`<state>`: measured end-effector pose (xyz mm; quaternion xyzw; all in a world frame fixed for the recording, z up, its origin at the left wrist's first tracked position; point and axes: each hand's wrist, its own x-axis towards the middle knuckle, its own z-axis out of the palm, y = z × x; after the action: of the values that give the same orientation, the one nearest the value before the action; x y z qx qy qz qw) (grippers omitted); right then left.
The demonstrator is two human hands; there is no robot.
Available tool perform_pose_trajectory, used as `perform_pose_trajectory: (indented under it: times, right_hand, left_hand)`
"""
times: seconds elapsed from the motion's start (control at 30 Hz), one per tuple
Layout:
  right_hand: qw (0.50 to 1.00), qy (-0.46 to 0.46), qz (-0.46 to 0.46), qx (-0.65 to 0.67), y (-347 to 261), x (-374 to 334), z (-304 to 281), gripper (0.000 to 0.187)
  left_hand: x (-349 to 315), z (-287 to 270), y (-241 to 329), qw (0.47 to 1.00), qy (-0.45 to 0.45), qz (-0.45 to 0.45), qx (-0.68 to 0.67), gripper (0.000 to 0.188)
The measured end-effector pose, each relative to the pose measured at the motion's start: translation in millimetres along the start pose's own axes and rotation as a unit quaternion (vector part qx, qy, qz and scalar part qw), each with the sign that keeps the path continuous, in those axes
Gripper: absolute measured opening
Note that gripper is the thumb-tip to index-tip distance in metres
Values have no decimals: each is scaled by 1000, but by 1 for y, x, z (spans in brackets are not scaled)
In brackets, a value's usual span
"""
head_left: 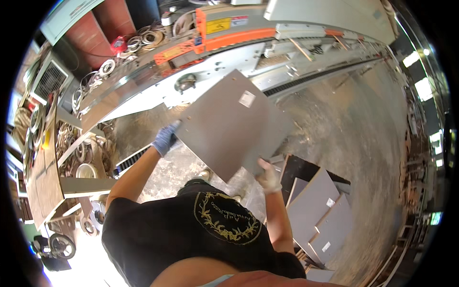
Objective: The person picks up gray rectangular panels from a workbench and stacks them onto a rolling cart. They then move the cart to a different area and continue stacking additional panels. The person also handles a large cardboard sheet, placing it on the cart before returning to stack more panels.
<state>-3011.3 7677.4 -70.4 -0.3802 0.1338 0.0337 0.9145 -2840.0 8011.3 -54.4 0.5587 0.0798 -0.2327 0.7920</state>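
A flat grey-brown board [217,131] with a small white label near its far corner is held up in front of me, at a slant. My left hand [165,138], in a blue-grey glove, grips its left edge; the fingertips are partly hidden. At the near right edge, my right hand [268,178], in a pale glove, is closed on the same board with the thumb on top. To the right of that hand lies a pile of similar grey boards [311,205], some with white labels, beside a black sheet [300,171].
Along the far side runs a long machine with an orange and grey housing [234,36] and a white lower body [210,71]. On the left, a bench [45,189] stands among coiled strips and rolls [87,172]. The floor [330,124] is stained concrete.
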Motion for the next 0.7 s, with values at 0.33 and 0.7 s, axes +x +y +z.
perform_pose_trajectory:
  times: [0.33, 0.7]
  right_hand:
    - [979, -56, 153, 119, 112, 183, 163, 29]
    - [943, 126, 223, 214, 157, 265, 259, 27]
  left_hand:
    - [84, -207, 73, 966, 224, 64, -113, 37]
    - [43, -102, 93, 571, 113, 291, 759, 66]
